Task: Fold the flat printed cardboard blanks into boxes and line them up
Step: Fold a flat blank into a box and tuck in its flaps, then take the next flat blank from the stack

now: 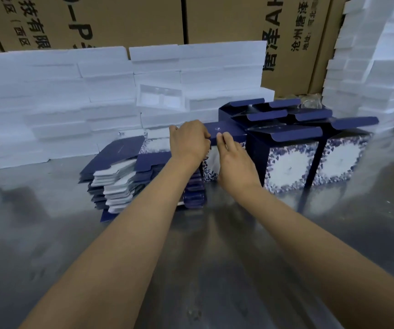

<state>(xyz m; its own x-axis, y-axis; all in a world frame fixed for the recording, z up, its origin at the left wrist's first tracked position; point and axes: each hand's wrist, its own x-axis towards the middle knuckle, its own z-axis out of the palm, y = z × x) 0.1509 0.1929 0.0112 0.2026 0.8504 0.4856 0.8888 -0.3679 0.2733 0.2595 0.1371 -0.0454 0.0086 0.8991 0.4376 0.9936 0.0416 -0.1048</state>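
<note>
Closing the top flap of the box (224,136), I pinch its edge with my left hand (189,140) while my right hand (235,160) presses with straight fingers. Box stands on the counter (48,233), beside finished boxes (309,157). Keep the flap square; press evenly.

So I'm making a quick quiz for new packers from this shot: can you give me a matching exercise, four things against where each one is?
Things:
1. stack of flat blanks
2. folded boxes
3. box in hand
4. white foam blocks

Places:
a. gripped by the left hand and touched by the right hand
b. piled along the back, before the brown cartons
c. on the metal table, left of the arms
d. standing in rows on the right, top flaps open

Pairs: 1-c, 2-d, 3-a, 4-b
</note>
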